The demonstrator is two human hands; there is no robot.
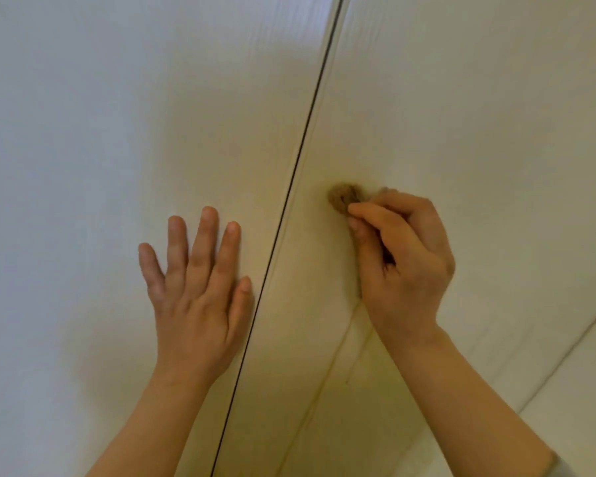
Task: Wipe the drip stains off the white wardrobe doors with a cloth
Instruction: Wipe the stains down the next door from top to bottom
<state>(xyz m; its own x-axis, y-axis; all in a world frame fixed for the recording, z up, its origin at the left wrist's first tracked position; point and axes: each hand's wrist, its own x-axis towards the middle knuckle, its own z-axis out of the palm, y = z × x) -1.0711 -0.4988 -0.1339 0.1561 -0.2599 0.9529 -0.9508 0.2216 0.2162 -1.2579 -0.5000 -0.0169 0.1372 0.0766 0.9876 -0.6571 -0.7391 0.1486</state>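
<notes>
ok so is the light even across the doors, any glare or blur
Head view: uneven; the left door reads cool, bluish with a soft sheen near its top, the right door warmer, yellowish. The brown cloth pinched by the right hand looks soft-edged; the left hand is sharper.

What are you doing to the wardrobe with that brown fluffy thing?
A person is cleaning the white wardrobe doors. The right hand pinches a small bunched brown cloth and holds it against the right door, close to the dark gap between the doors. The left hand lies flat, fingers spread, on the left door. A faint drip streak runs down below the cloth, not yet wiped.
</notes>
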